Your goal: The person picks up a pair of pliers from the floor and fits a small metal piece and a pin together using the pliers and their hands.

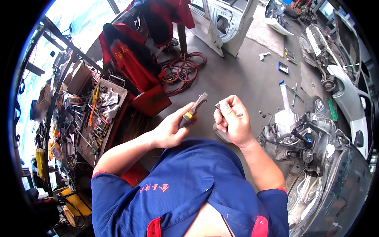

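My left hand [171,126] is closed around a pair of pliers [200,101]. Their metal jaws point up and away from me, and a bit of yellow shows at the grip. Just to the right, at about the same height, my right hand [233,120] is pinched shut. A small dark tip [218,106] peeks out at its fingertips, but the fingers hide what it belongs to. The two hands are apart, raised in front of my blue shirt [193,166], and the pliers do not touch the right hand.
To the left stands a tool cart [85,138] covered with tools and gloves. Red-and-black clothing [132,59] hangs beyond it, near a coiled red hose [185,71] on the floor. Car doors [227,23] stand ahead. A stripped car front [312,134] is close on my right.
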Tool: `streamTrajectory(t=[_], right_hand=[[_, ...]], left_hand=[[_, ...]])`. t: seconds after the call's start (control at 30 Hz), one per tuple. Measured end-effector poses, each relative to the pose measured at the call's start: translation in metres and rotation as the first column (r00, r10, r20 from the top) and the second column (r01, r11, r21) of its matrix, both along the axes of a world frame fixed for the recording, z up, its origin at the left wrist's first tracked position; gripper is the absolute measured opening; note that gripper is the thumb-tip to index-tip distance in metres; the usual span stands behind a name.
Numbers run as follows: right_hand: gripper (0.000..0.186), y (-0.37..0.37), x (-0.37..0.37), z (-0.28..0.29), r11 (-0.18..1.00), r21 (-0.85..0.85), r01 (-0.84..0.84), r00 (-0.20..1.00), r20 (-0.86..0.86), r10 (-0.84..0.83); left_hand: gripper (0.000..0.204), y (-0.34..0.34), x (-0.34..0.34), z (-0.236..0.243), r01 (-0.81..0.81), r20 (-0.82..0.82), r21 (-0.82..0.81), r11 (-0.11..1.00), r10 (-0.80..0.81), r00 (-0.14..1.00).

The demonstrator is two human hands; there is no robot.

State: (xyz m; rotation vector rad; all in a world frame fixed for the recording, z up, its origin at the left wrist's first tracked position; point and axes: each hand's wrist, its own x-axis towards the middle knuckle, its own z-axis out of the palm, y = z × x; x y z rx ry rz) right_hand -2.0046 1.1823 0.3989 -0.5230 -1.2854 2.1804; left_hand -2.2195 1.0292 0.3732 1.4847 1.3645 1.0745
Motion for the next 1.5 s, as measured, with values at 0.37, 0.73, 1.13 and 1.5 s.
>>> streamTrajectory(t=[0.37, 0.73, 1.13, 1.5], right_hand=[[0.019, -0.006, -0.004, 0.028, 0.578, -0.639, -0.508, 0.852, -0.473, 0.225], [0.015, 0.026, -0.009, -0.045, 0.019, 1.000, -0.008, 0.964, 0.013, -0.266], [0.009, 0.017, -0.078, -0.155, -0.043, 0.864, -0.502, 0.830, 0.467, -0.305], [0.019, -0.050, -0.121, -0.053, 0.937, -0.196, -0.288, 0.902, 0.274, 0.334]], left_hand=[[0.086, 0.029, -0.009, 0.023, 0.184, -0.426, 0.407, 0.895, 0.008, 0.904], [0.076, 0.024, 0.001, 0.006, 0.031, -0.230, -0.238, 0.971, -0.087, 0.969], [0.043, 0.023, -0.039, -0.089, -0.032, 0.016, -0.737, 0.675, 0.065, 0.998], [0.086, -0.089, -0.060, -0.060, -0.192, 0.241, -0.276, 0.942, 0.262, 0.935]])
